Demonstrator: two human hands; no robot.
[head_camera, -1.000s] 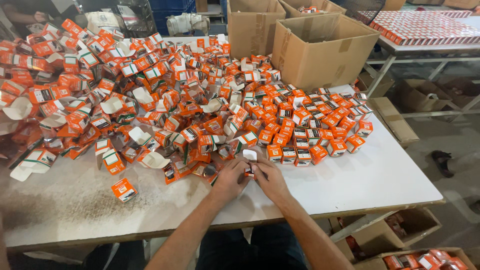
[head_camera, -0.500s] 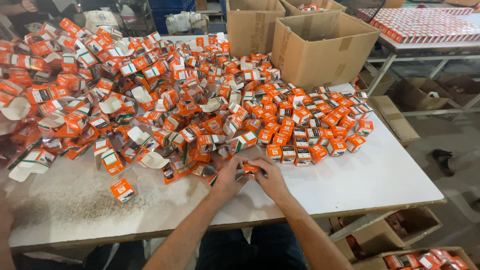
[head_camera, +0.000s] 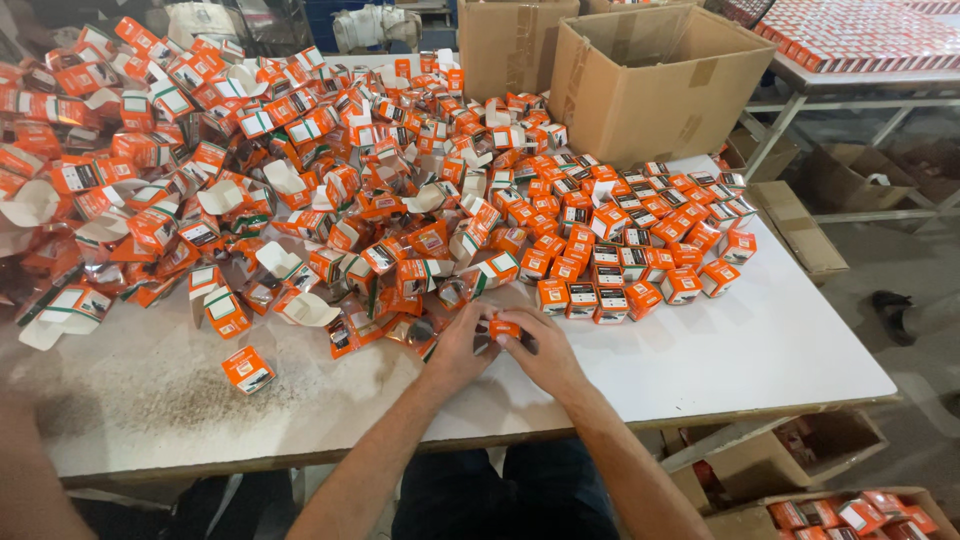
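Orange carton (head_camera: 503, 327) sits pinched between both my hands at the near table (head_camera: 760, 350) edge, dead centre in front of me. Left hand (head_camera: 458, 345) closes on it from 9 o'clock, right hand (head_camera: 541, 352) from 3 o'clock, fingertips pressed onto its ends; its long axis looks to run 9-to-3, though my fingers hide most of it. Both hands equally near, touching it. Row of closed cartons (head_camera: 640, 260) lies at 1 o'clock, loose open pile (head_camera: 260, 170) at 10–11 o'clock, big cardboard box (head_camera: 655, 80) far at 1.

head view looks down, near table (head_camera: 760, 350).
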